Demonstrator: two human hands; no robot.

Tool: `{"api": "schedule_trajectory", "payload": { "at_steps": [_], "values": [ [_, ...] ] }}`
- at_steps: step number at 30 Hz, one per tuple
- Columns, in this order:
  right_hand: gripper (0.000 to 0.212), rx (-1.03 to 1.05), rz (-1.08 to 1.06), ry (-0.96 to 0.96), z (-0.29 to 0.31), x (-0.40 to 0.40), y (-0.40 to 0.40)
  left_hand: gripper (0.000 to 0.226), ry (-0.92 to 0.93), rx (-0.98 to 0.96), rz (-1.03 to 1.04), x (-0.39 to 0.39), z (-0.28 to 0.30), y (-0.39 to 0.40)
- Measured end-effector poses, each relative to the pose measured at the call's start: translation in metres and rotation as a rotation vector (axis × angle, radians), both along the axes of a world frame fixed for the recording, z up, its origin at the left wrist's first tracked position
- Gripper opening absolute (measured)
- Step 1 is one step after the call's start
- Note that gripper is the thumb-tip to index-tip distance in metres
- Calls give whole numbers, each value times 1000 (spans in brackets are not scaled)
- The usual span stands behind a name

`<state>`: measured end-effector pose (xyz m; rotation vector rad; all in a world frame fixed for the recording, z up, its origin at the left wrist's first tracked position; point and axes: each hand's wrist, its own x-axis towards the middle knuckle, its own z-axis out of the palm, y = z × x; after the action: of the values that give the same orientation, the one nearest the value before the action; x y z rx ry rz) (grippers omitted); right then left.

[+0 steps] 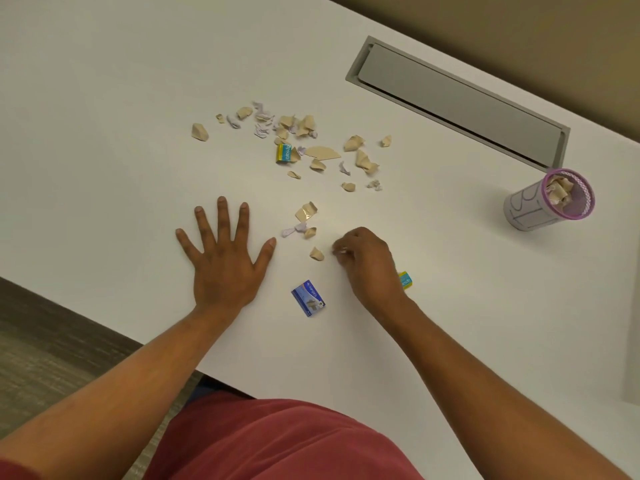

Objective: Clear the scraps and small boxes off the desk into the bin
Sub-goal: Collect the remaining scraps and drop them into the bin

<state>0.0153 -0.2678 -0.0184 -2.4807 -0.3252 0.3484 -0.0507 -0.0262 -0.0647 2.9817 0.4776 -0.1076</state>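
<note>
Several tan and pale purple paper scraps (298, 133) lie scattered on the white desk (104, 133). A yellow and blue small box (284, 153) sits among them. A blue small box (308, 298) lies near the front edge, and another yellow and blue box (405, 280) shows partly behind my right wrist. My left hand (225, 261) rests flat on the desk with fingers spread. My right hand (367, 261) has its fingers curled and pinches a small pale scrap at its fingertips, next to a tan scrap (316, 254). The bin (540, 209), a small pale cup with a purple mesh rim, holds scraps at the right.
A grey cable hatch (460, 98) is set into the desk at the back right. The desk's front edge runs diagonally across the lower left, with grey carpet (52, 341) below it. My red shirt (277, 441) fills the bottom of the view.
</note>
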Motion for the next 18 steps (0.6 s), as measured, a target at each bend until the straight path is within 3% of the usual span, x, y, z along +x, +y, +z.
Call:
{"api": "schedule_trajectory", "payload": {
  "at_steps": [4, 7, 10, 18],
  "values": [
    [28, 230, -138, 64, 8, 7, 35, 82, -10, -4, -4, 0, 1, 0],
    [45, 175, -193, 60, 12, 4, 36, 82, -10, -3, -9, 0, 1, 0],
    [66, 85, -206, 179, 8, -8, 37, 82, -10, -3, -15, 0, 2, 0],
    [50, 278, -386, 140, 2, 16, 74, 83, 31, -3, -37, 1, 8, 1]
  ]
}}
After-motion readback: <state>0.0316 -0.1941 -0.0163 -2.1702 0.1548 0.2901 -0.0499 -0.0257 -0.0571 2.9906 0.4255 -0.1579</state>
